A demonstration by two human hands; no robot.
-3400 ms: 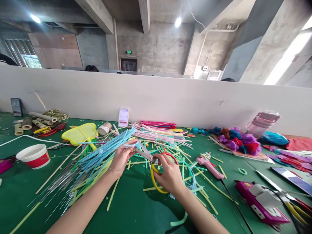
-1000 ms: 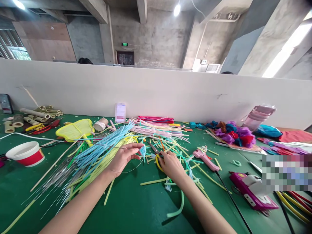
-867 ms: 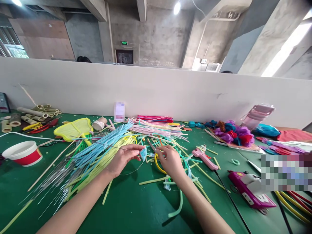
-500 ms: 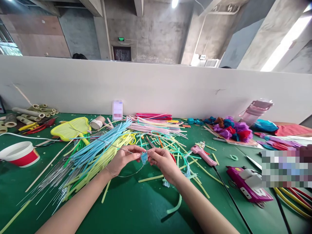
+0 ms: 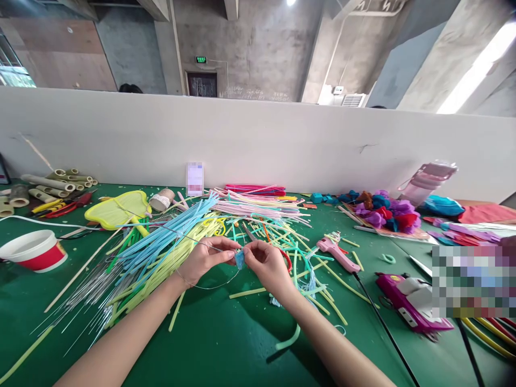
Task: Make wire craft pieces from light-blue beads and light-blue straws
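Observation:
My left hand (image 5: 209, 259) and my right hand (image 5: 264, 260) meet above the middle of the green table (image 5: 226, 349). Between their fingertips is a small blue piece of thin, see-through material (image 5: 239, 260). A thin wire (image 5: 183, 235) runs from the upper left into my left thumb and fingers, which are pinched closed. My right thumb and forefinger pinch at the blue piece, partly covering it. A fine strand (image 5: 220, 287) loops below the left hand. Behind the hands lie pale yellow strips (image 5: 161, 269) and blue strips (image 5: 169, 231).
Left are a paper cup (image 5: 34, 252), a yellow net-like paddle (image 5: 116, 210), bamboo tubes (image 5: 52, 185) and metal rods (image 5: 91, 279). Right are a pink glue gun (image 5: 336, 252), a magenta power strip (image 5: 411, 306) and colourful petals (image 5: 387, 212). A white partition (image 5: 282, 140) stands behind.
My right hand's fingers have shifted slightly up and now cover more of the blue piece. My left hand keeps its pinch. The whole view has moved slightly.

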